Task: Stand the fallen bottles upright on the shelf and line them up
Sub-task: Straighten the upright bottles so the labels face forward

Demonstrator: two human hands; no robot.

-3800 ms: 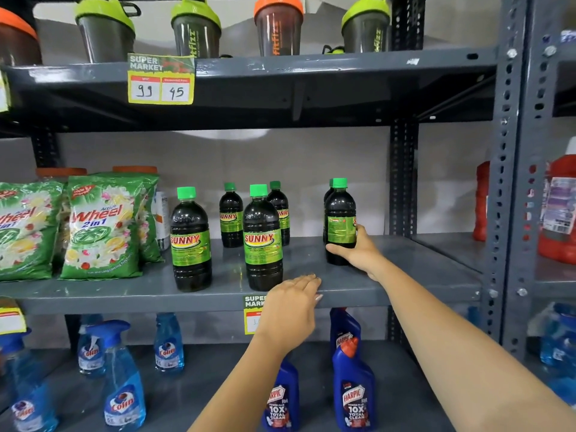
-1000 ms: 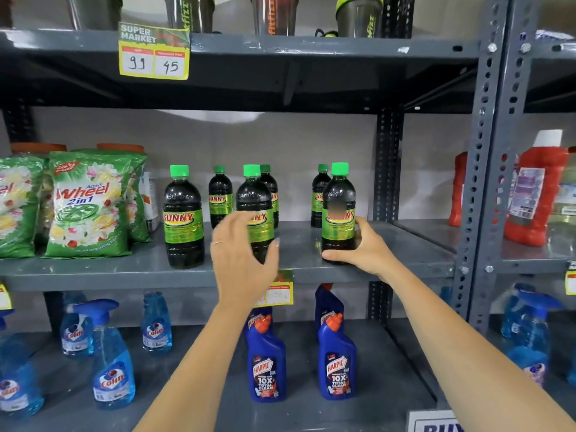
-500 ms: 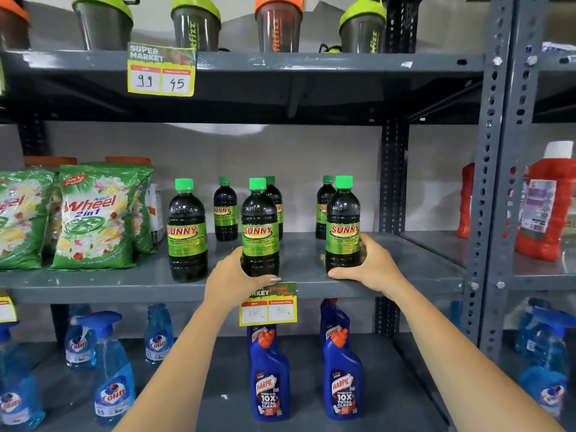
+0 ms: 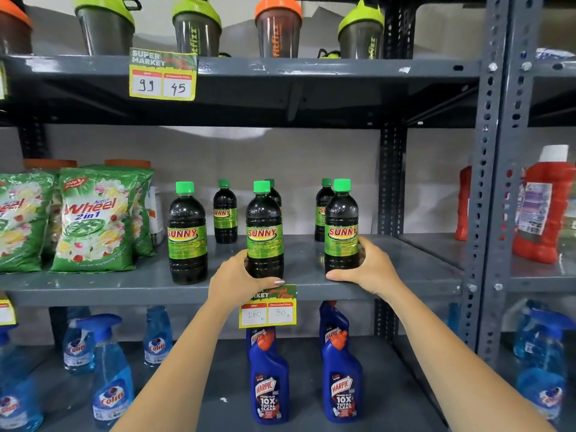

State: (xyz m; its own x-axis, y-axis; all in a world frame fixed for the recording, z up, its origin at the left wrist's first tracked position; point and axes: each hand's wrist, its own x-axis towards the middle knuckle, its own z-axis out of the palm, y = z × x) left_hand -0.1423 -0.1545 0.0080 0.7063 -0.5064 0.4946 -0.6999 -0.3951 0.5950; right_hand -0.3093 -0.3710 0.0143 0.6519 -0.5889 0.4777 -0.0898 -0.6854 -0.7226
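Dark Sunny bottles with green caps stand upright on the grey middle shelf (image 4: 93, 285). Three form a front row: the left bottle (image 4: 187, 235), the middle bottle (image 4: 265, 226) and the right bottle (image 4: 341, 222). Three smaller-looking ones stand behind: one at the back left (image 4: 225, 213), one mostly hidden behind the middle bottle (image 4: 274, 191) and one behind the right bottle (image 4: 322, 207). My left hand (image 4: 237, 279) grips the base of the middle bottle. My right hand (image 4: 371, 269) wraps the base of the right bottle.
Green Wheel detergent bags (image 4: 93, 219) fill the shelf's left end. A steel upright (image 4: 389, 182) bounds the right side, with red bottles (image 4: 542, 210) beyond. Shaker cups (image 4: 277, 26) stand on the shelf above. Blue Harpic (image 4: 269, 385) and Colin bottles (image 4: 109, 378) stand below. A price tag (image 4: 268, 310) hangs at the shelf edge.
My left hand dropped from the middle bottle's label to its base. The right bottle was turned from back-facing to label forward and brought to the front row; my right hand stays on it.
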